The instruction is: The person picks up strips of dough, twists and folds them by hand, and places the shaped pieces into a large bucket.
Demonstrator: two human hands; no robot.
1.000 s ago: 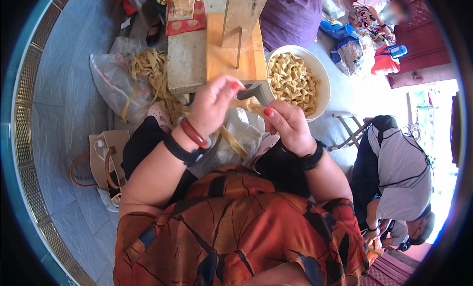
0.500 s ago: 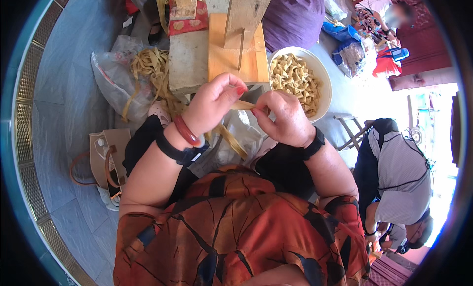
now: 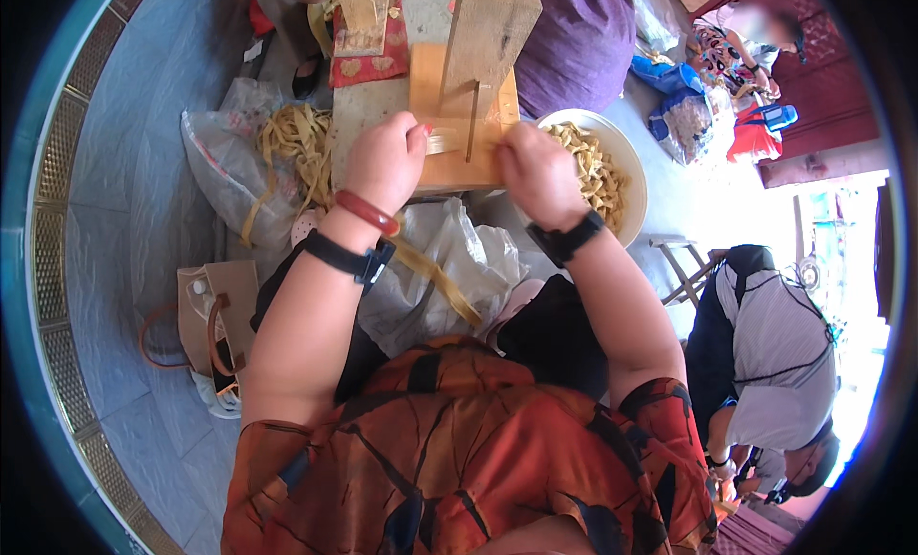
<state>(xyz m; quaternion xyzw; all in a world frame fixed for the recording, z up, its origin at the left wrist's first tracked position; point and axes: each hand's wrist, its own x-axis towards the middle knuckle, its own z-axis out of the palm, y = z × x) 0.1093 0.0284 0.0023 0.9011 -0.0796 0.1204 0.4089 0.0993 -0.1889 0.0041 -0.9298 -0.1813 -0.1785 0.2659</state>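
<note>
My left hand (image 3: 384,163) and my right hand (image 3: 535,170) are raised side by side over a small wooden bench (image 3: 432,163). Together they pinch a pale flat strip (image 3: 442,139) stretched between them, pressed against a thin upright wooden peg (image 3: 472,123) on the bench. A long tan strip (image 3: 435,280) trails from my left wrist down across a clear plastic bag (image 3: 449,268) on my lap. A red bangle and a black band circle my left wrist; a black watch sits on the right one.
A white bowl (image 3: 627,163) full of folded tan pieces stands right of the bench. A plastic bag with loose strips (image 3: 287,149) lies at left, a tan handbag (image 3: 215,316) on the blue tiled floor. Another person (image 3: 765,335) bends at right; someone in purple (image 3: 574,39) sits opposite.
Both hands moved forward from my lap to the wooden bench, carrying the strip up to the peg. They are now a little farther apart.
</note>
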